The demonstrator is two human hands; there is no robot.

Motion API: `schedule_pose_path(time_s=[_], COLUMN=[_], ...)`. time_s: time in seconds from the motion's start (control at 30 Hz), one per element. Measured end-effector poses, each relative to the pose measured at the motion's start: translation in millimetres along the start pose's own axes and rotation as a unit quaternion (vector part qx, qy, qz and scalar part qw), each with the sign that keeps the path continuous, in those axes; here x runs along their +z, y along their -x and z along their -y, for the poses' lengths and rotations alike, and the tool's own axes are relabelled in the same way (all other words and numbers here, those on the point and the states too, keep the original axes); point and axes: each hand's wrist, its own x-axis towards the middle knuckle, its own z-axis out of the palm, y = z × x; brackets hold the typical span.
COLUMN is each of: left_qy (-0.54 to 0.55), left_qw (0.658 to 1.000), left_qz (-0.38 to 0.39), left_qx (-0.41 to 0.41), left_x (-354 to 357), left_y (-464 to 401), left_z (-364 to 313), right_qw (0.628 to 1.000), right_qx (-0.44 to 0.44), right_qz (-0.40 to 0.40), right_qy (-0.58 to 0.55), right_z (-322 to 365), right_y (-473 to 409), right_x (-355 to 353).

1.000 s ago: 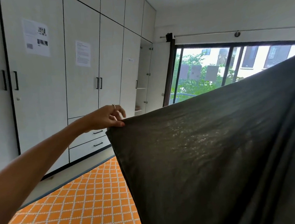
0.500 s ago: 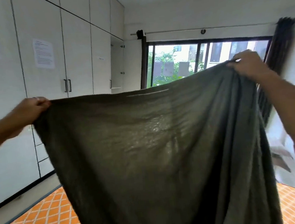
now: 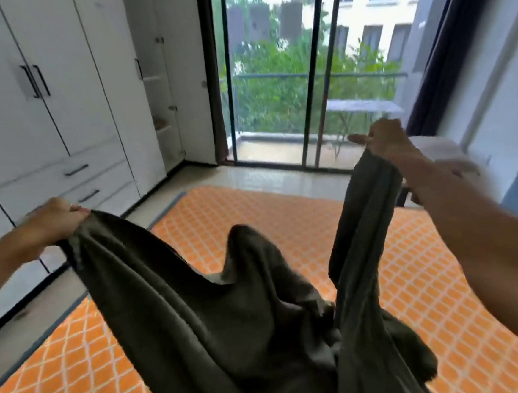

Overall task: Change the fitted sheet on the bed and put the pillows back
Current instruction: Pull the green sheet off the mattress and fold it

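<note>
In the head view, the person is holding a dark olive sheet (image 3: 229, 307) up by two points over an orange lattice-patterned mattress surface (image 3: 284, 219). The left hand (image 3: 52, 222) is gripping one bunched edge of the cloth with its fingers curled around it, and the right hand (image 3: 386, 139) is pinching another gathered part, thumb pressed against the curled fingers. Between the hands the sheet is sagging in a deep fold, and its lower part is piling up near the bottom of the frame, apparently resting on the orange surface, though motion blur is making that contact hard to confirm.

As a judgement of progress, the task is sitting at an early stage: the sheet is hanging loose in the air, none of its corners are tucked over the mattress, and the orange surface is lying mostly uncovered. Spreading the sheet, fitting its corners and returning the pillows are all waiting to be done. No pillow is clearly showing here; a pale shape (image 3: 440, 151) beyond the right hand is too blurred to identify.
</note>
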Motion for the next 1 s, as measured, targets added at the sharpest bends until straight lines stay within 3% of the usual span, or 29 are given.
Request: schedule_pose_path(time_s=[0.03,0.07,0.17,0.23,0.4,0.53,0.6,0.67,0.8,0.87,1.0], left_qy=[0.001,0.008,-0.016,0.022,0.177,0.291,0.341,0.383,0.415,0.43,0.428], left_qw=[1.0,0.996,0.991,0.986,0.954,0.911,0.881,0.851,0.825,0.82,0.828], left_qz=[0.025,0.092,0.123,0.168,0.239,0.273,0.298,0.307,0.289,0.264,0.228], left_qx=[-0.001,0.017,0.046,0.01,-0.034,-0.1,-0.138,-0.187,-0.25,-0.27,-0.282], left_x=[-1.7,-5.7,32.8,75.6,142.5,156.9,158.0,155.9,152.9,153.7,153.7], left_y=[92.9,139.7,204.6,234.8,338.8,385.1,400.6,409.9,424.6,432.9,450.4], left_z=[-103.8,-153.7,-179.9,-171.2,-200.0,-214.4,-217.6,-219.3,-223.5,-226.7,-232.2], right_qw=[0.999,0.998,0.991,0.97,0.829,0.69,0.662,0.68,0.736,0.748,0.812], right_qx=[0.036,0.061,0.112,0.162,0.334,0.328,0.323,0.319,0.29,0.262,0.163], right_qz=[0.009,0.021,0.073,0.129,0.187,0.205,0.209,0.194,0.155,0.142,0.151], right_qy=[-0.014,-0.021,-0.029,-0.125,-0.409,-0.612,-0.643,-0.631,-0.592,-0.593,-0.539], right_z=[-11.7,-20.6,-30.6,-32.6,-12.2,18.7,27.8,33.1,28.9,24.8,21.1], right_y=[8.1,18.3,77.1,130.4,253.0,331.9,362.9,384.1,409.1,417.5,433.7], right_x=[12.4,23.3,57.2,84.5,140.5,158.0,161.0,158.2,143.7,139.0,134.0])
